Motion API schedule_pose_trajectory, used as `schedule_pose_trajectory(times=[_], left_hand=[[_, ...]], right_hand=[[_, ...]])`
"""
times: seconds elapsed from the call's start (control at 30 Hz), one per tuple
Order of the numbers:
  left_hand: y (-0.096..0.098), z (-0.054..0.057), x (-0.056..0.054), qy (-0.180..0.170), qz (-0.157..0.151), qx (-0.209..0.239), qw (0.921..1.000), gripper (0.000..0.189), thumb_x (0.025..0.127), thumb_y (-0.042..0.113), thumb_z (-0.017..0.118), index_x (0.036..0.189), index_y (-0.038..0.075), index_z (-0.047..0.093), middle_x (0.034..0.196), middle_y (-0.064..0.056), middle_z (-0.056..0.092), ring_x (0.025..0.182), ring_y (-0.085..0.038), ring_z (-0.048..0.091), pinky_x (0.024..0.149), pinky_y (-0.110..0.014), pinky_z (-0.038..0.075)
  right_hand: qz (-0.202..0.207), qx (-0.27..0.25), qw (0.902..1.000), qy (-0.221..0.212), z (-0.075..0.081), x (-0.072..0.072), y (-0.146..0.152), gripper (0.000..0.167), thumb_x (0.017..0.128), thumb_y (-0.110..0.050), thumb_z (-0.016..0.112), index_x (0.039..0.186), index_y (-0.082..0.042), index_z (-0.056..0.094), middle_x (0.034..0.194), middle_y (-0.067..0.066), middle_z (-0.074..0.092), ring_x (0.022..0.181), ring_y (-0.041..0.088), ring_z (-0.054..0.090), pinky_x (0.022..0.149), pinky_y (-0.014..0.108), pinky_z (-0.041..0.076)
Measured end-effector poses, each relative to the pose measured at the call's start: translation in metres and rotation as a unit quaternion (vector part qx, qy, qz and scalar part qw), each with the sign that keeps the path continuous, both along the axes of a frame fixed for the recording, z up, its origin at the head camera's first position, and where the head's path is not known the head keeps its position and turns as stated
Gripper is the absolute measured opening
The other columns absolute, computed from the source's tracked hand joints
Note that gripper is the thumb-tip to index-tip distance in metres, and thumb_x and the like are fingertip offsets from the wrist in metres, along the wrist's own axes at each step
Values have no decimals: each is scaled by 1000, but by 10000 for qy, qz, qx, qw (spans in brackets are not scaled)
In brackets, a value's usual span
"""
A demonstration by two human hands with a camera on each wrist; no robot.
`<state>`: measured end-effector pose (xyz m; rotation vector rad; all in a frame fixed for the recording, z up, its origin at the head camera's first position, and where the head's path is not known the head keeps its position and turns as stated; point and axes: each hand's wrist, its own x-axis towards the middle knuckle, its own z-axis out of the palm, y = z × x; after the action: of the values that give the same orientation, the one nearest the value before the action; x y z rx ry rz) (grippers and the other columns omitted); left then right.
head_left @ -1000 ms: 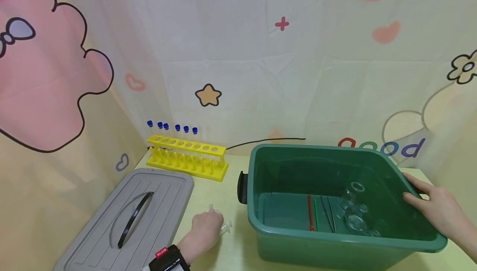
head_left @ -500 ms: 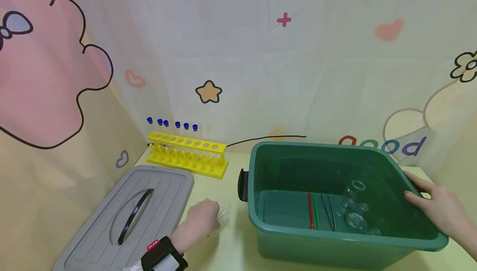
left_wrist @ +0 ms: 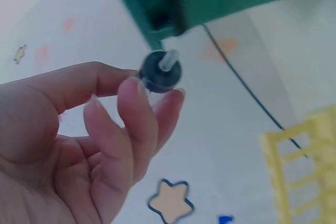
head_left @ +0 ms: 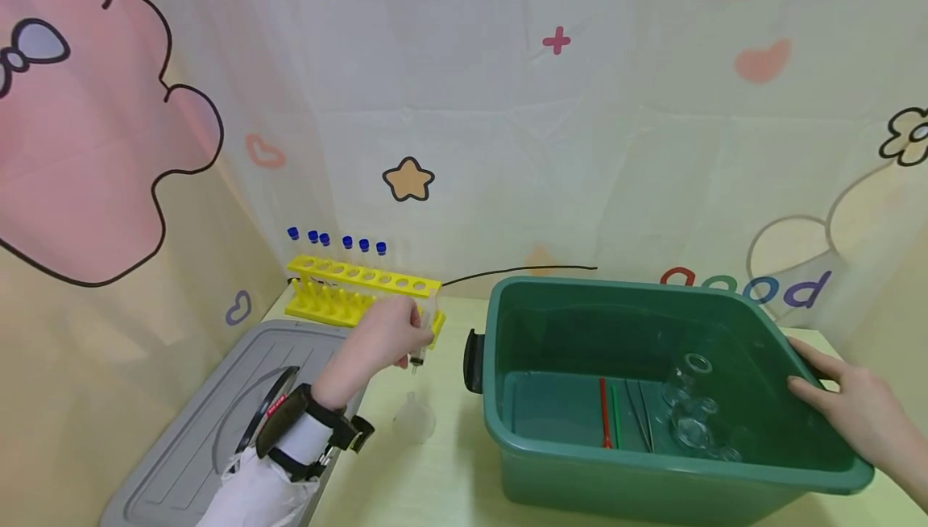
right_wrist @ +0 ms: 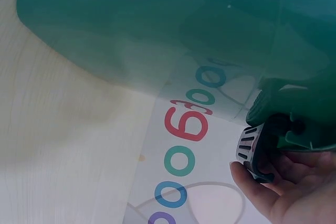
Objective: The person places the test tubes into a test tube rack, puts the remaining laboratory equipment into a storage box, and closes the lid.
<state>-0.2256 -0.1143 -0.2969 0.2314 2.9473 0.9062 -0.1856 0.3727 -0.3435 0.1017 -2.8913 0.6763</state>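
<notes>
My left hand (head_left: 387, 329) pinches a clear syringe (head_left: 426, 325) in front of the yellow test tube rack. Its black plunger seal and clear nozzle tip point toward the left wrist camera, where the hand (left_wrist: 105, 124) holds the syringe's nozzle end (left_wrist: 160, 71) between thumb and fingers. Below it on the table lies a clear round vessel (head_left: 415, 418), hard to make out. My right hand (head_left: 855, 398) grips the right rim of the green bin (head_left: 674, 453). In the right wrist view, its fingers sit beside the bin's black handle latch (right_wrist: 254, 148).
Inside the bin lie a red stick (head_left: 605, 414), a green stick (head_left: 616, 418), metal tweezers (head_left: 640, 418) and clear glassware (head_left: 692, 422). The yellow rack (head_left: 326, 301) with several blue-capped tubes stands at the back. A grey lid (head_left: 188, 438) with a black handle lies left.
My left hand has lifted the syringe off the table and carried it up and back toward the rack. The round clear vessel now shows where the hand was. My right hand stays on the bin.
</notes>
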Motion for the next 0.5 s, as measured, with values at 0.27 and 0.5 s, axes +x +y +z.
schedule_pose_trajectory(times=[0.27, 0.5], left_hand=[[41, 27, -20, -172, -352, 546, 9977, 16, 83, 13, 63, 76, 3, 52, 64, -8, 54, 48, -18, 57, 48, -23, 45], [78, 34, -36, -216, -669, 720, 9949, 17, 83, 11, 64, 74, 1, 53, 62, -9, 55, 47, -17, 57, 49, -22, 46]], right_hand=[[-58, -47, 10000, -19, -2, 0, 1, 55, 92, -17, 54, 129, 14, 29, 108, 46, 39, 81, 50, 52, 60, 51, 44], [-92, -49, 9999, -13, -2, 0, 2, 56, 92, -19, 54, 130, 13, 30, 109, 45, 39, 80, 48, 53, 57, 44, 44]])
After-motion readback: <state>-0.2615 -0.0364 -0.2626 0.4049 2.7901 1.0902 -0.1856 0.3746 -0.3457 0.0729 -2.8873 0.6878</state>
